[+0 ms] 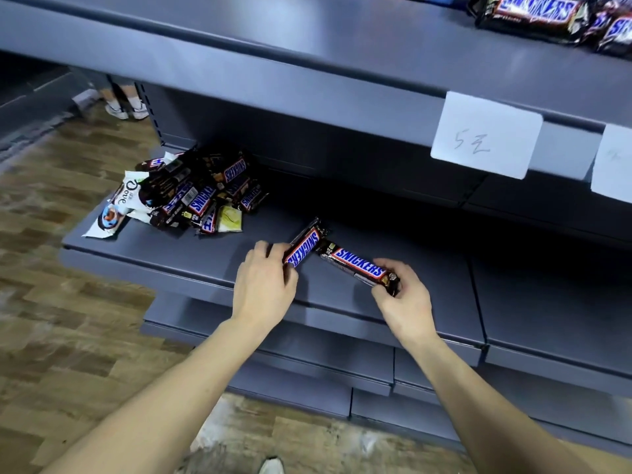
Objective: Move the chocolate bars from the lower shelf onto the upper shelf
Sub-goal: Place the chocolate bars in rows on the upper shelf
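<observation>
Both hands took a Snickers each off the lower shelf (191,265)!

The left hand (263,285) had its grip curled round the near end of one bar (302,249); the right hand (405,295) pinched the near end of the other bar (359,266). More bars sat in the pile (198,195) far left. Best to firm up both grips, lift clear of the shelf lip, then carry them to the upper shelf (307,46) beside the bars already there (533,10).

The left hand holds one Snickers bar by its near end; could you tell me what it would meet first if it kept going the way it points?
Probably nothing soon: the left hand points up-right along its Snickers bar, toward bare lower shelf and its dark back wall. The pile sits well left; depth is uncertain.
</observation>
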